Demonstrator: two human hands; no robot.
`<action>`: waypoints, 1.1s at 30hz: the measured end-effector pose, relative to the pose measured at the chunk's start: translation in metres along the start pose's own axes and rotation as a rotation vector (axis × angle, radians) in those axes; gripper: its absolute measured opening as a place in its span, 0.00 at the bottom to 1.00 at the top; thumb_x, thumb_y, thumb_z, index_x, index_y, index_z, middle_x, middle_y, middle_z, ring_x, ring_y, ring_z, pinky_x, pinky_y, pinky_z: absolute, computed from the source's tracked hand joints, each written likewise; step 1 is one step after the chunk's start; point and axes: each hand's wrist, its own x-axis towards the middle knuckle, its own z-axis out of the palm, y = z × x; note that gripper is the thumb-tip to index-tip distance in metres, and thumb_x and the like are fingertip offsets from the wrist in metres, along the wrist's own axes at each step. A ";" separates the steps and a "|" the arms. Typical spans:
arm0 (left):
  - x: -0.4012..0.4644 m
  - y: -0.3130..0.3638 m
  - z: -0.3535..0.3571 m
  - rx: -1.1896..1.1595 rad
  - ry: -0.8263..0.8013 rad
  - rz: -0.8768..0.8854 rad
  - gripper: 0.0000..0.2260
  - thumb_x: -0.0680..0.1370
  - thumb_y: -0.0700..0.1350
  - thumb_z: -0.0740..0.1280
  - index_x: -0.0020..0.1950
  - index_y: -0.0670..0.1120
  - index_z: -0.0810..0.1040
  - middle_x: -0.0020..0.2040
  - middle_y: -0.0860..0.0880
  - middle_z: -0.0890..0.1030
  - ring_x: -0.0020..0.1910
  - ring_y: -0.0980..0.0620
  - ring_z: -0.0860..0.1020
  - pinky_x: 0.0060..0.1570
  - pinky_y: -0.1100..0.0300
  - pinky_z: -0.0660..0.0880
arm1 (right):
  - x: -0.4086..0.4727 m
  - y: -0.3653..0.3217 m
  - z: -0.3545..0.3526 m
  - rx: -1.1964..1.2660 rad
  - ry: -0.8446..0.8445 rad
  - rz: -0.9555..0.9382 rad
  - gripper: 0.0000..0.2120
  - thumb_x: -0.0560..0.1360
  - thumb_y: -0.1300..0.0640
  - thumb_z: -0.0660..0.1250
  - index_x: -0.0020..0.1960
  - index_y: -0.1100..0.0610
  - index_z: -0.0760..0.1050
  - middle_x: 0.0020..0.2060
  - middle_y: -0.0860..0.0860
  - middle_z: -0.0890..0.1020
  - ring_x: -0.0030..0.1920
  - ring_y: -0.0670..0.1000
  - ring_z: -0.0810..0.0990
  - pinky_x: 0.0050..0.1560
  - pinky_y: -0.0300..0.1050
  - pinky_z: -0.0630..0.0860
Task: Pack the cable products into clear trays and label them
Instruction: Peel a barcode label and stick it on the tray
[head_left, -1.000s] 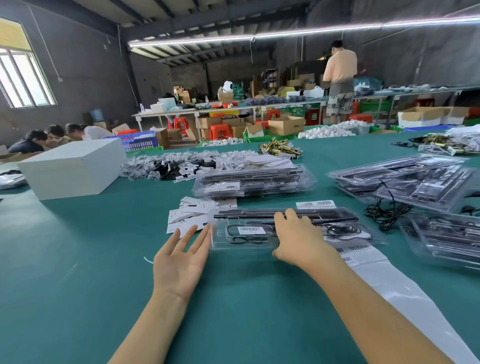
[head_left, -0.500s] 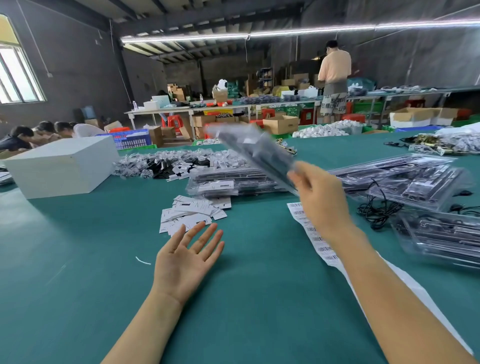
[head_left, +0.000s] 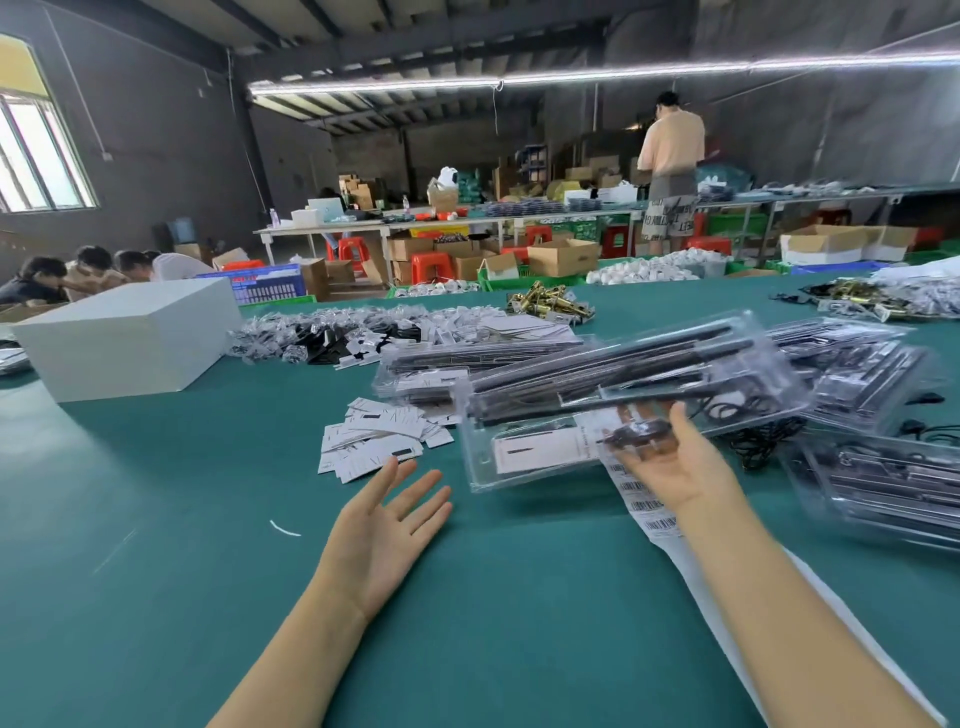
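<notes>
Head view, clear tray (head_left: 623, 395) above upturned right hand (head_left: 670, 467), left hand (head_left: 384, 525) apart

Card pile (head_left: 379, 439) left of tray (head_left: 613, 395)

The tabletop (head_left: 156, 519) is a flat teal green. The clear tray (head_left: 613, 395) shows black rods through see-through plastic and a white card with a black bar. The label strip (head_left: 644, 499) is white, printed with black barcodes. The loose cards (head_left: 374, 441) are white with small black marks. The box (head_left: 130, 338) is plain white. A heap of metal parts (head_left: 550, 306) gleams gold (brassy, really). The stools (head_left: 431, 267) are red; the crate (head_left: 265, 283) is blue.
</notes>
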 end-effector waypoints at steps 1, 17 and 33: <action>0.001 -0.001 0.001 0.050 0.008 0.011 0.24 0.70 0.49 0.69 0.64 0.40 0.73 0.61 0.36 0.78 0.58 0.37 0.79 0.56 0.47 0.74 | 0.001 0.009 0.000 0.009 -0.024 0.038 0.12 0.79 0.51 0.62 0.54 0.60 0.71 0.53 0.62 0.76 0.52 0.62 0.78 0.42 0.62 0.78; -0.006 -0.017 0.014 0.247 0.004 0.114 0.14 0.81 0.37 0.59 0.58 0.54 0.77 0.49 0.45 0.84 0.42 0.40 0.84 0.39 0.42 0.79 | 0.007 0.041 -0.009 -0.071 -0.203 0.180 0.18 0.71 0.46 0.67 0.54 0.58 0.76 0.48 0.58 0.83 0.45 0.58 0.84 0.43 0.53 0.80; 0.052 0.104 0.029 0.162 0.322 0.211 0.10 0.80 0.39 0.59 0.61 0.40 0.69 0.50 0.39 0.78 0.35 0.40 0.84 0.28 0.57 0.79 | 0.019 0.029 -0.017 0.338 -0.093 0.279 0.21 0.81 0.44 0.54 0.61 0.60 0.72 0.57 0.58 0.79 0.52 0.60 0.80 0.43 0.52 0.73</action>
